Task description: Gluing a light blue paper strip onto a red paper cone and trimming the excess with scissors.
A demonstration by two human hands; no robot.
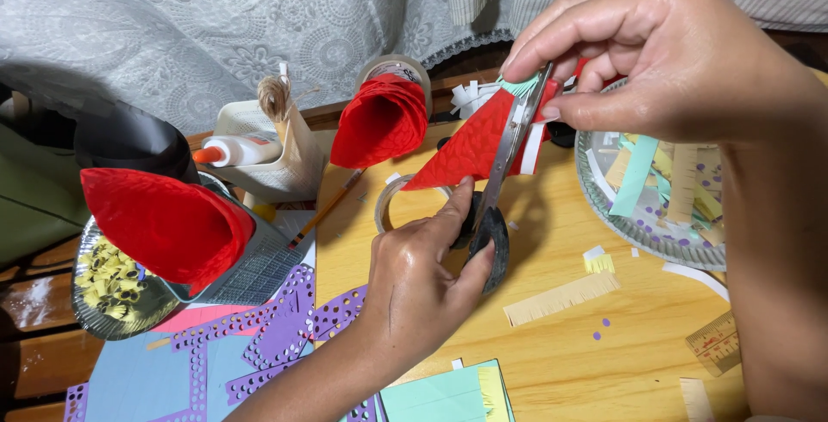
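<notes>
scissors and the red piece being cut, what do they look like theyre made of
Scissors: blades look like bare metal, grey with a dull shine; the handles in the left hand look like black plastic, smooth and slightly glossy.
Red piece, held by the right hand: probably embossed paper or thin felt-like sheet, matte, with a raised pattern; which one is hard to tell.

Bright, even, warm light falls from above and toward twelve o'clock. The left hand casts a soft shadow on the yellow table. The scissors blade shows mild glare. Focus is sharp centrally; at nine o'clock it turns dim.
</notes>
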